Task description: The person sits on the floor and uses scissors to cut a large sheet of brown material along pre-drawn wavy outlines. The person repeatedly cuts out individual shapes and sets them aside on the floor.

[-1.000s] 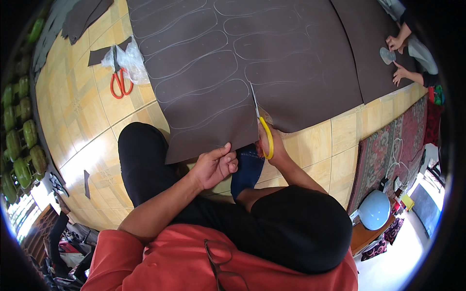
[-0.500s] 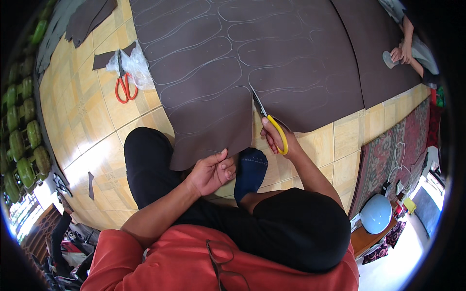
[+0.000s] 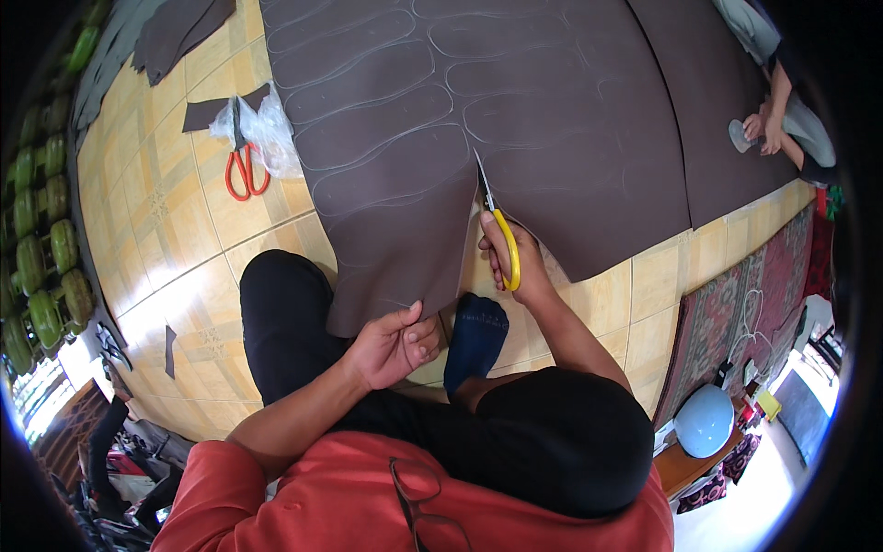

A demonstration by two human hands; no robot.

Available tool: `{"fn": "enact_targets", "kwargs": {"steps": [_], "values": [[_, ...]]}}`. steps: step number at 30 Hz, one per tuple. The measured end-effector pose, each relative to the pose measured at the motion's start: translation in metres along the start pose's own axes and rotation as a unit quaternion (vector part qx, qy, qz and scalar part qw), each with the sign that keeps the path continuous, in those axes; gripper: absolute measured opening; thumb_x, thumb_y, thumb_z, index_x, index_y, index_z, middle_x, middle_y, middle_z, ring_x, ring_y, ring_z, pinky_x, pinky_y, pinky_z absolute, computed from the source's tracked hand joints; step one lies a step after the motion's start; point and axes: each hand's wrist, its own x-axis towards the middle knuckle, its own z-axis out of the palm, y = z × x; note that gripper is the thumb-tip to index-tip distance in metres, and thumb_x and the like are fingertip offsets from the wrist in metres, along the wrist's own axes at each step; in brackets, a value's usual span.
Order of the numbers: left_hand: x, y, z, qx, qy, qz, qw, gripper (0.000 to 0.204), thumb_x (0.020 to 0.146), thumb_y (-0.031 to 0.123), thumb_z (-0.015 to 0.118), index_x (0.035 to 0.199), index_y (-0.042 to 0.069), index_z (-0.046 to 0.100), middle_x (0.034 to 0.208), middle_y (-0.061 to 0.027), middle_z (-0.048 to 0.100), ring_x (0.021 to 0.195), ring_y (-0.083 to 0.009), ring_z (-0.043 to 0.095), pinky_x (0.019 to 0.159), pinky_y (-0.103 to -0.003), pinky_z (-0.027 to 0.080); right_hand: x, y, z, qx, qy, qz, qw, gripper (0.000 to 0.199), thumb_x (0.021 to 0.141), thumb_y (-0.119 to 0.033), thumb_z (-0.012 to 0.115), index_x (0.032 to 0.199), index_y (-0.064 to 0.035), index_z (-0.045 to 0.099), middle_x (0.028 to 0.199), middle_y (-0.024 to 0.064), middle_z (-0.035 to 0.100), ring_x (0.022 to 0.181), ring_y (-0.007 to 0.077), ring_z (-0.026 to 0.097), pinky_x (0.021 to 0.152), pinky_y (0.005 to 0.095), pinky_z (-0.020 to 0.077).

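While the left hand (image 3: pixel 395 348) pinches the near edge of a brown sheet (image 3: pixel 570 110) between its thumb and curled fingers, the right hand (image 3: pixel 518 253) is closed around the yellow handles of a pair of scissors (image 3: pixel 501 225). How far the handles are spread inside that fist I cannot tell. The pale upper blade points away from the person, lying at the top of a slit that parts the sheet into 2 flaps; the left flap hangs toward the left hand, the right flap rests over the tiled floor (image 3: pixel 202 304). Pale looping outlines run in 2 columns across the sheet, which spreads out in front of the person. Below the slit, between the forearms, is a foot in a dark blue sock (image 3: pixel 475 336). Just left of the sheet, red-handled scissors (image 3: pixel 245 175) lie against a clear plastic bag (image 3: pixel 271 133) beside a dark scrap (image 3: pixel 207 115); a narrow scrap (image 3: pixel 170 351) lies nearer the person. At the far right, another person's hands (image 3: pixel 765 129) meet at a pale flat piece (image 3: pixel 739 136) on a 2nd brown stretch of material (image 3: pixel 717 138), near a patterned rug (image 3: pixel 713 294).
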Motion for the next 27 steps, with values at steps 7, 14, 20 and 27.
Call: {"fn": "enact_targets", "kwargs": {"steps": [7, 14, 20, 27], "values": [[-0.011, 0.004, -0.002, -0.034, -0.01, 0.003, 0.999, 0.027, 0.107, 0.029, 0.043, 0.091, 0.01, 0.052, 0.068, 0.0013, 0.041, 0.063, -0.015, 0.043, 0.065, -0.031, 0.039, 0.015, -0.012, 0.004, 0.024, 0.007, -0.017, 1.0, 0.06, 0.089, -0.065, 0.061, 0.081, -0.0055, 0.057, 0.053, -0.0024, 0.041, 0.038, 0.007, 0.039, 0.037, 0.0239, 0.0366], [-0.026, 0.012, 0.002, -0.037, -0.016, 0.005, 0.999, 0.035, 0.106, 0.033, 0.045, 0.078, 0.012, 0.048, 0.068, 0.0018, 0.041, 0.065, -0.0152, 0.045, 0.066, -0.03, 0.039, 0.035, -0.028, 0.006, 0.005, 0.006, -0.034, 0.999, 0.058, 0.093, -0.061, 0.058, 0.077, -0.0056, 0.054, 0.052, -0.002, 0.041, 0.037, 0.0089, 0.04, 0.034, 0.0251, 0.0329], [-0.033, 0.019, 0.005, -0.054, -0.029, 0.007, 0.998, 0.033, 0.106, 0.032, 0.044, 0.081, 0.011, 0.048, 0.068, 0.0016, 0.04, 0.064, -0.0149, 0.044, 0.065, -0.03, 0.039, 0.044, -0.036, 0.013, 0.018, 0.004, -0.044, 0.999, 0.062, 0.089, -0.066, 0.061, 0.081, -0.0043, 0.057, 0.055, -0.0019, 0.042, 0.04, 0.0079, 0.041, 0.037, 0.0243, 0.0367], [-0.045, 0.025, 0.002, -0.067, -0.055, 0.013, 0.996, 0.024, 0.106, 0.029, 0.043, 0.102, 0.008, 0.056, 0.068, 0.0011, 0.04, 0.063, -0.0149, 0.043, 0.064, -0.031, 0.039, 0.057, -0.056, 0.013, 0.015, 0.005, -0.053, 0.998, 0.061, 0.09, -0.065, 0.059, 0.08, -0.0043, 0.056, 0.055, -0.0008, 0.043, 0.039, 0.009, 0.042, 0.036, 0.0261, 0.0368]]}}
